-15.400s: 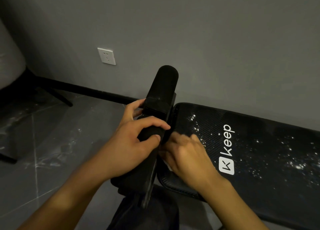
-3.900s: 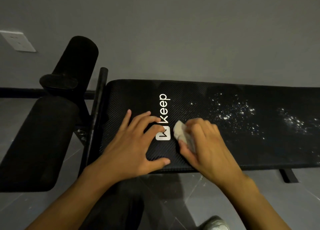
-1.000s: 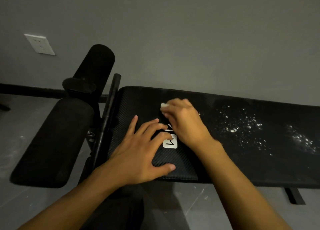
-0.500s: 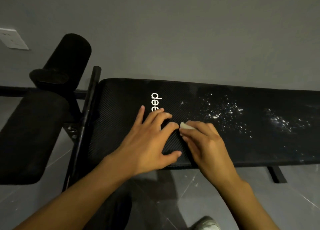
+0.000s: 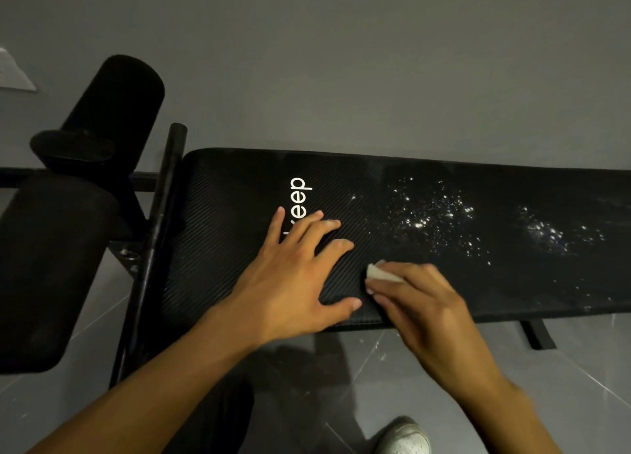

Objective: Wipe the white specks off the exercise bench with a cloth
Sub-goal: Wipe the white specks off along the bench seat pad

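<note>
Nearest, below the right hand (image 5: 420, 303), a pale shoe (image 5: 404, 436) stands on the grey tiled floor (image 5: 563, 385); a few white crumbs lie on the tiles under that wrist; a dark trouser leg (image 5: 218, 419) shows beneath the left forearm.

The left hand (image 5: 290, 283) lies flat on the black bench (image 5: 239, 214), fingers straight and spread, thumb stretched towards the right hand, holding nothing; the right hand, slightly blurred, has its fingers curled over a small folded white cloth (image 5: 380, 273) and presses it to the padding near the front edge; the two hands are apart but close, the left thumb tip just beside the right fingers; the cloth sticks out past the right fingertips, on the side facing the left hand.

Beyond the left fingertips the white logo (image 5: 300, 197) reads "eep", its lower end hidden under those fingers; beyond and to the outer side of the right hand the white specks (image 5: 433, 214) lie scattered thickly, with a second patch (image 5: 546, 231) further out the same way; a thin trail of specks reaches the front edge past the right wrist.

On the outer side of the left hand a black bar (image 5: 160, 231) runs along the bench's end; past it sit two black foam rollers, one near (image 5: 51, 266) and one far (image 5: 112, 98); behind everything rises a grey wall (image 5: 375, 61), with a white socket (image 5: 13, 74) at the far left edge.
</note>
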Demonstrator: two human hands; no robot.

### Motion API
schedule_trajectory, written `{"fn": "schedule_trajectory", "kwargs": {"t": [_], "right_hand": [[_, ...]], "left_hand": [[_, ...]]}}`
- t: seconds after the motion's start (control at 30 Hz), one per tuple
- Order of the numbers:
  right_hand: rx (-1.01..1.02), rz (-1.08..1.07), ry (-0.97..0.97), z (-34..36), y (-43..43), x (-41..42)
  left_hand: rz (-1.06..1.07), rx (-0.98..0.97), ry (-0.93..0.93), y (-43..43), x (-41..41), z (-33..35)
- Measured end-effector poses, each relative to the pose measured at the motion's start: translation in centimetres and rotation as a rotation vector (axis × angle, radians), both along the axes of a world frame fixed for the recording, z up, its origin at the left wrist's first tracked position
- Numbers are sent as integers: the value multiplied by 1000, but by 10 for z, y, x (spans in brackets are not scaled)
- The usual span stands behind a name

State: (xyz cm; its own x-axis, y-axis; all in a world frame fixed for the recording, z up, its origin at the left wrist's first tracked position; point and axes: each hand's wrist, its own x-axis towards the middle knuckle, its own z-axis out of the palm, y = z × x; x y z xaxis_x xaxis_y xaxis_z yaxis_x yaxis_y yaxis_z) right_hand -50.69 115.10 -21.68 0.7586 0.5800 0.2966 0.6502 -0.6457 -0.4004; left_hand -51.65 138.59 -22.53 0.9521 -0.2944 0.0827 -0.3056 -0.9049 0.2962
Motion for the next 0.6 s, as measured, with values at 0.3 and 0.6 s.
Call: {"fn": "schedule_trajectory", "kwargs": {"t": [0.3, 0.6], "right_hand": [[18, 7, -6, -2, 10, -3], [-47, -76, -59, 4, 44, 82]], "left_hand": [[14, -18, -6, 0, 1, 0], [26, -42, -15, -1, 0, 0]]}}
